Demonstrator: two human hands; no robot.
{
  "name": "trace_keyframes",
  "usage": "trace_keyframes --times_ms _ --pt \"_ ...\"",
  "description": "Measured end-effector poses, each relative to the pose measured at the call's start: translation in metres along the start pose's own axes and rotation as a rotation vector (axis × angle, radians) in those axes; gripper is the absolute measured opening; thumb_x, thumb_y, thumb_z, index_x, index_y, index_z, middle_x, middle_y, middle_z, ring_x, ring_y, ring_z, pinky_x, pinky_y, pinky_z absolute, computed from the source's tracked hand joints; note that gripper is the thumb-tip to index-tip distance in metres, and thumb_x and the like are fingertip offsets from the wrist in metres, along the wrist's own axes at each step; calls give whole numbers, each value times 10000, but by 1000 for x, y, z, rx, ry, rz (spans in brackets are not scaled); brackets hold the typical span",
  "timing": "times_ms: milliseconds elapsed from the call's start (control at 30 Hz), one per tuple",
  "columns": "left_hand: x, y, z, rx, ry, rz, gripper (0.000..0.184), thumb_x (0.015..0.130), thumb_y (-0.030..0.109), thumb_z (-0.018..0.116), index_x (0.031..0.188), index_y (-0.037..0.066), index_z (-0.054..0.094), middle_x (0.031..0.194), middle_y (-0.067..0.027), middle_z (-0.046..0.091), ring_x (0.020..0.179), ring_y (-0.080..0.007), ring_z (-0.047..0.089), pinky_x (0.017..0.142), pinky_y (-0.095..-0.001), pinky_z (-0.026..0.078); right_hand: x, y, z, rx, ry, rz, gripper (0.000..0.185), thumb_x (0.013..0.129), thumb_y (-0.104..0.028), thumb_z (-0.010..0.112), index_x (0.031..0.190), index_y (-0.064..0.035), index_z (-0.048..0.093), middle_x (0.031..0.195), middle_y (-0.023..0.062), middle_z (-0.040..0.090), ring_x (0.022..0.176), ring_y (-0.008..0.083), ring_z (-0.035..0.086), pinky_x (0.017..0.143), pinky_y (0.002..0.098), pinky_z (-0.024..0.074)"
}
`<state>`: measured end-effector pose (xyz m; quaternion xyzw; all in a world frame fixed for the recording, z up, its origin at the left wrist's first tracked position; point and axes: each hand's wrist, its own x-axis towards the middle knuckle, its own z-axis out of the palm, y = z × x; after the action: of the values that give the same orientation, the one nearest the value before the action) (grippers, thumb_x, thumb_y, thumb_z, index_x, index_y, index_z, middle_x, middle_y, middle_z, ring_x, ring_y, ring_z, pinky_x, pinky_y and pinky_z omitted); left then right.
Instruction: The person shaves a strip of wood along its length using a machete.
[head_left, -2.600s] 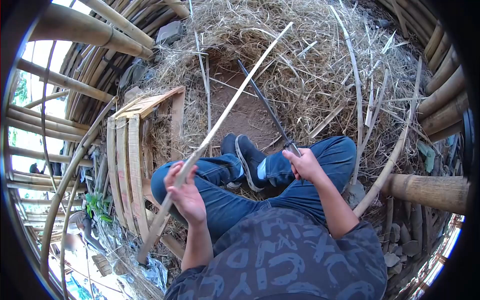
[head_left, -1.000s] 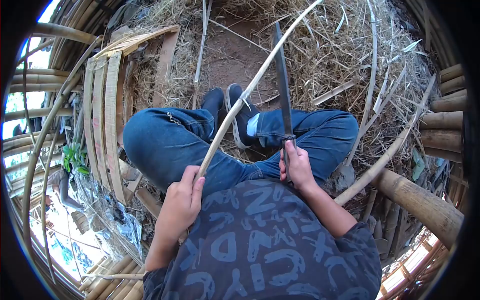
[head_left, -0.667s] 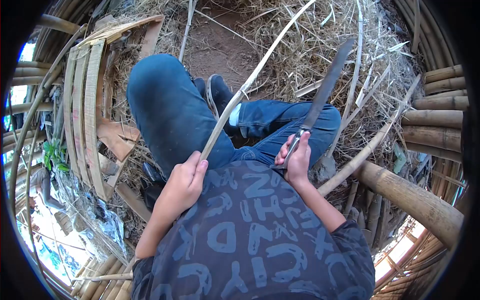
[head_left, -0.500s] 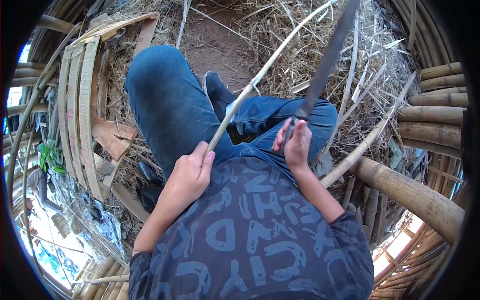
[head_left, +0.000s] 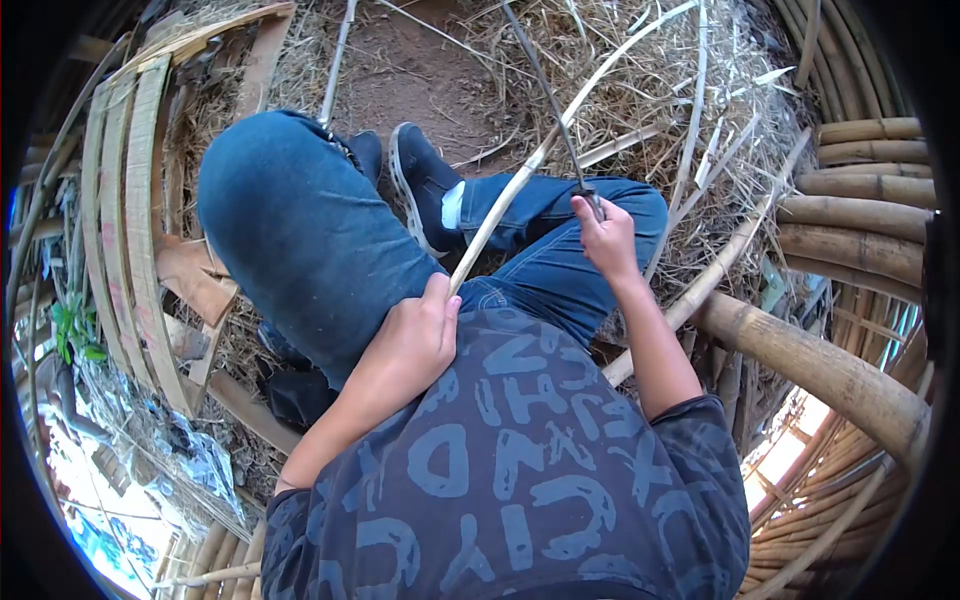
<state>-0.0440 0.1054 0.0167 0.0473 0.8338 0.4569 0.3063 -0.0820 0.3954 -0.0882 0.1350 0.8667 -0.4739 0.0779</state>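
Observation:
My left hand is closed around the near end of a long, pale bamboo strip, close to my waist. The strip slants up and away to the right, over my lower leg. In my right hand is the handle of a machete, its long dark blade pointing away and seen nearly edge-on. The blade crosses the strip beyond my shin; whether the two touch I cannot tell.
Dry straw and loose bamboo strips cover the ground around a patch of bare soil. A slatted wooden frame stands at left. Thick bamboo poles lie at right. My bent knee rises beside the strip.
The machete has swung from pointing up-right to up-left, its blade turning edge-on and now crossing the strip. My left hand and the strip's near end have shifted right.

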Motion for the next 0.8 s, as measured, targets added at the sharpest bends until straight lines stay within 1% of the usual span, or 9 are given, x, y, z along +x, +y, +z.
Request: trace_keyframes --times_ms 67,200,367,433,567,633,700,767,800 --pt "2 1 -3 -29 -18 17 143 984 97 459 923 -26 419 676 -305 558 699 -504 560 580 -536 401 -8 -1 -14 82 15 227 504 919 -484 631 684 -47 541 516 -2 499 439 65 469 406 256 368" --pt "11 1 -3 -125 -47 47 139 984 96 459 930 -28 428 691 -304 566 719 -502 572 589 -532 410 -38 -18 1 251 23 201 484 927 -489 612 717 -60 536 522 5 528 412 77 508 383 242 387" --pt "17 -9 1 -132 -58 37 148 980 109 474 947 -30 436 699 -305 569 730 -500 575 600 -524 417 -46 -24 36 271 -169 120 477 935 -483 602 713 -71 514 536 -9 508 442 67 493 403 241 387" --pt "18 -10 -1 -113 -25 42 155 978 114 480 951 -32 437 700 -305 570 732 -501 575 603 -522 418 -31 -15 29 391 -273 168 487 934 -493 598 703 -73 509 531 -4 503 435 70 483 400 240 379" --pt "13 -10 -7 -181 -83 40 157 967 117 503 951 -28 443 715 -310 579 743 -497 582 602 -514 432 7 15 -2 200 -185 149 530 926 -545 578 682 -80 507 526 7 513 416 78 475 394 242 372" --pt "12 -13 -6 -161 -63 26 147 960 111 513 952 -21 449 710 -310 578 740 -493 587 593 -517 432 22 22 -11 153 -157 168 536 921 -554 578 685 -77 514 516 12 510 405 82 471 388 247 379" --pt "11 -14 -5 -178 -67 45 145 957 109 517 955 -21 451 709 -309 579 735 -492 588 589 -518 432 29 25 -17 153 -126 322 544 920 -561 574 682 -76 509 511 13 501 397 90 475 379 262 397" --pt "12 -15 -5 -200 -56 57 144 954 106 521 957 -20 452 708 -308 580 729 -491 590 586 -519 432 29 21 -17 187 -132 373 500 924 -508 600 690 -76 505 510 21 505 393 112 494 375 276 415" --pt "11 -15 -6 -204 -60 55 142 955 107 519 956 -21 455 718 -307 585 732 -490 593 591 -516 435 27 19 -11 320 -182 411 448 928 -463 610 740 -69 510 510 29 497 385 131 490 381 283 424"
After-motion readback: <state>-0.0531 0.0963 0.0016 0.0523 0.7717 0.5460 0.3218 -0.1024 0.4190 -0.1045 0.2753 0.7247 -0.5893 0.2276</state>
